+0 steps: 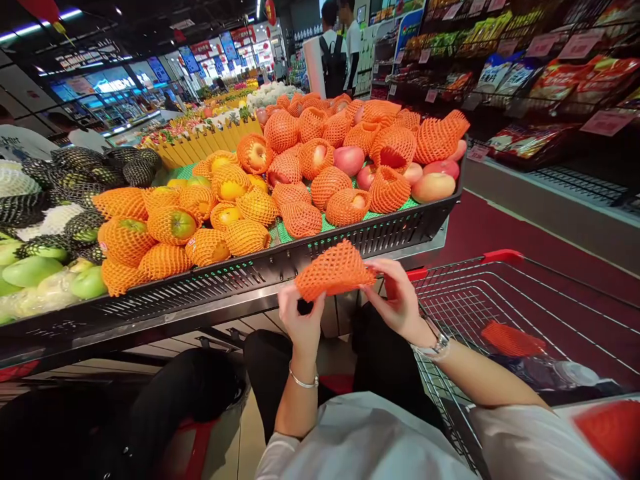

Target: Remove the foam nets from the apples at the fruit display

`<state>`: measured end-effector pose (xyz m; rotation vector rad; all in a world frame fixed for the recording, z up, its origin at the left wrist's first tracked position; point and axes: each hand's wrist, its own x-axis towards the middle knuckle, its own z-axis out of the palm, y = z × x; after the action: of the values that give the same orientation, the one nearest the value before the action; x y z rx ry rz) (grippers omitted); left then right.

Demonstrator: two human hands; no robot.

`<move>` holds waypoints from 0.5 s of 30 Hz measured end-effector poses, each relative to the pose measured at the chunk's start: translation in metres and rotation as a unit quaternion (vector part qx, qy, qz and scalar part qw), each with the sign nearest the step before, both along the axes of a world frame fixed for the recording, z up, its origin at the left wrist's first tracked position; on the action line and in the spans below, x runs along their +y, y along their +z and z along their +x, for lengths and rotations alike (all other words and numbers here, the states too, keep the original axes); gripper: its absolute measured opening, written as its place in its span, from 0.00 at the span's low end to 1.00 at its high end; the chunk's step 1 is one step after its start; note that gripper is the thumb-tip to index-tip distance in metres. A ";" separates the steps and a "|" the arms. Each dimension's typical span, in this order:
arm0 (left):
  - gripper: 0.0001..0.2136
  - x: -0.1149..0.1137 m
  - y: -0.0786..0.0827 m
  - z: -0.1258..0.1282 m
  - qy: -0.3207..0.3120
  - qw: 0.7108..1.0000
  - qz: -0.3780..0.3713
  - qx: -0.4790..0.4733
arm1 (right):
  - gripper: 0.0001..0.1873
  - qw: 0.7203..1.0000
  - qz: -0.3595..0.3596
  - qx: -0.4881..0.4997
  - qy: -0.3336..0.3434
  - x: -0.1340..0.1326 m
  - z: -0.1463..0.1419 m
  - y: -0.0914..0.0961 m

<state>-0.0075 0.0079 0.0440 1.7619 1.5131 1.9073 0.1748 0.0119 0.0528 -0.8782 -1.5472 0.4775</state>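
Observation:
An orange foam fruit net [334, 270] is stretched sideways between my two hands, in front of the fruit stand's edge. My left hand [301, 319] pinches its left end between thumb and fingers. At the other end, my right hand [397, 300] grips the net's right tip. The net looks flattened, and I cannot see any fruit inside it. Just beyond it lie red apples [349, 161], many of them in the same orange foam nets. To their left are yellow-orange fruits [180, 225] in lighter orange nets.
A wire shopping cart [465, 293] stands at my right, holding another orange net [513, 339] and a clear plastic bottle [575, 373]. The black crate rim [240, 272] runs across in front. Green fruit [33, 272] lies far left. Snack shelves [550, 87] line the right side.

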 end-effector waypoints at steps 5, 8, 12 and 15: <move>0.05 -0.005 -0.007 0.003 -0.111 0.990 -0.063 -0.062 | 0.36 0.989 -0.113 0.092 -0.016 0.006 -0.002 0.001; 0.10 -0.009 -0.011 0.004 -0.249 0.947 -0.114 -0.170 | 0.27 0.986 -0.136 0.087 -0.036 0.011 0.000 0.000; 0.19 -0.012 -0.014 0.002 -0.328 0.885 -0.197 -0.266 | 0.11 0.991 -0.109 -0.004 -0.082 0.014 0.007 -0.003; 0.23 -0.008 -0.015 0.001 -0.315 0.879 -0.242 -0.263 | 0.14 0.986 -0.055 -0.155 -0.026 0.012 0.010 0.009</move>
<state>-0.0063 0.0001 0.0286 1.1673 0.9376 1.3529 0.1846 0.0236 0.0613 -1.1160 -1.7876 0.4046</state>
